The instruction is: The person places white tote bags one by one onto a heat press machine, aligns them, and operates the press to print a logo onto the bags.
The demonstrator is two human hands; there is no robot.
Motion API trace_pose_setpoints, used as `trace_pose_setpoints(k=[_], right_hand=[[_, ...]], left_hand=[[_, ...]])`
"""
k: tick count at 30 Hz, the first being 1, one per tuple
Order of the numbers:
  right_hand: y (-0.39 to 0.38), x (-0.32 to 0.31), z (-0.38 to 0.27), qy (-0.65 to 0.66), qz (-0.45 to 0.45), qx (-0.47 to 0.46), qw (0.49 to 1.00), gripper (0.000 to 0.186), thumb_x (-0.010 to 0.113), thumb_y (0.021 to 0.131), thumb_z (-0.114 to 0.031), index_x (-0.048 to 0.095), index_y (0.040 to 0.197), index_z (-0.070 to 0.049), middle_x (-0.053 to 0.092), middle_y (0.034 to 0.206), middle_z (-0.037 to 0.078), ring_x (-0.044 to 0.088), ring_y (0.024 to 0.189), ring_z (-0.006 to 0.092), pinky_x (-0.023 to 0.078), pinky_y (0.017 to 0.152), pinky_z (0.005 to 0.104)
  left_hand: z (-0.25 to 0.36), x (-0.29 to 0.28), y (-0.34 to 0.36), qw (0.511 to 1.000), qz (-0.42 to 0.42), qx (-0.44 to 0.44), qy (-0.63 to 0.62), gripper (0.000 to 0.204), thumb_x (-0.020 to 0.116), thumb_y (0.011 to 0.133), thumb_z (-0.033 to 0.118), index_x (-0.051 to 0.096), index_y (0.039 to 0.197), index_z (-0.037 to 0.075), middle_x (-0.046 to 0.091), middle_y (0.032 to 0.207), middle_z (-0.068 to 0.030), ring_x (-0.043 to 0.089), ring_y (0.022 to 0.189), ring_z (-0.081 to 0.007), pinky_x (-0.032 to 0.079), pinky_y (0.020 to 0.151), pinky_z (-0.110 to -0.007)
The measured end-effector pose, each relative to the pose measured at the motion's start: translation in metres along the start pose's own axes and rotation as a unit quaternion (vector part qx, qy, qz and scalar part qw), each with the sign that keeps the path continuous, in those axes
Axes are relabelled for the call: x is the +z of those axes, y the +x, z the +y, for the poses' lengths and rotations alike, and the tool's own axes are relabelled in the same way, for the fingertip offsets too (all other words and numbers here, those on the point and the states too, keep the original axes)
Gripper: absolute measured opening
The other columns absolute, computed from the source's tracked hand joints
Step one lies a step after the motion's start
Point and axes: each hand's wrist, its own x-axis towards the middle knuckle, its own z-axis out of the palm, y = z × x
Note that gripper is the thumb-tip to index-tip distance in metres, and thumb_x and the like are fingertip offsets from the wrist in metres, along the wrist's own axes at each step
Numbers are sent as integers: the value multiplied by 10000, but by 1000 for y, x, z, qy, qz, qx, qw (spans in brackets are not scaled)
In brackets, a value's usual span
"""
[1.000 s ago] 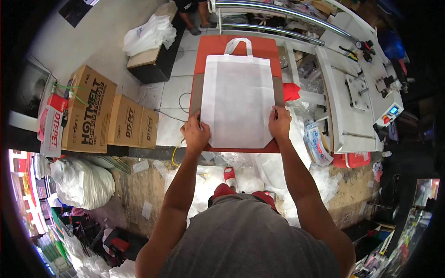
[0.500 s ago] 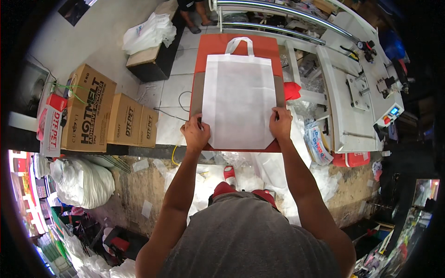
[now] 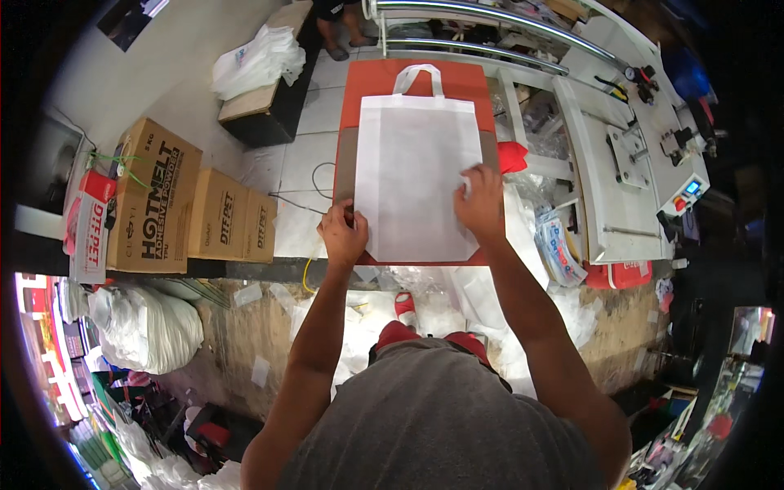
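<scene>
A white fabric tote bag with looped handles lies flat on an orange board with a dark grey band across it. At the bag's lower left, my left hand grips its edge with bent fingers; whether it holds the board too is unclear. My right hand is over the bag's right side, fingers curved and apart, near or touching the fabric.
Cardboard boxes stand left. White plastic bags lie on a bench. A white machine with metal rollers is right. Another person's legs show at the top. A bulging white sack sits lower left.
My right hand has moved from the bag's right edge leftward and slightly upward onto the bag, its fingers loosening. My left hand stays at the left edge.
</scene>
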Motion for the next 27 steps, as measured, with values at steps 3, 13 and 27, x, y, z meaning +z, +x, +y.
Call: trace_pose_setpoints(k=[3,13,27], right_hand=[[27,16,-14,15,-34,-40,998,428,650,802,-157,608,1225,-108,538,1309,110,498,1222,342,438,959,525],[25,-1,37,-57,-90,134,985,323,645,859,-281,689,1080,-50,696,1067,159,666,965,364,538,826,490],[-47,-43,9,6,-128,330,935,388,725,856,-411,661,879,-29,722,807,141,705,772,357,553,732,463]], left_hand=[[-2,1,1,1000,4,-7,-13,309,649,843,161,621,1148,117,634,822,-14,615,897,-265,417,864,-501],[-11,-24,-7,999,-25,-20,3,158,664,870,247,664,977,131,688,821,-23,644,818,-296,443,821,-504],[2,-29,-3,977,-152,-124,78,322,656,899,425,739,915,114,753,870,-69,674,930,-330,493,846,-506]])
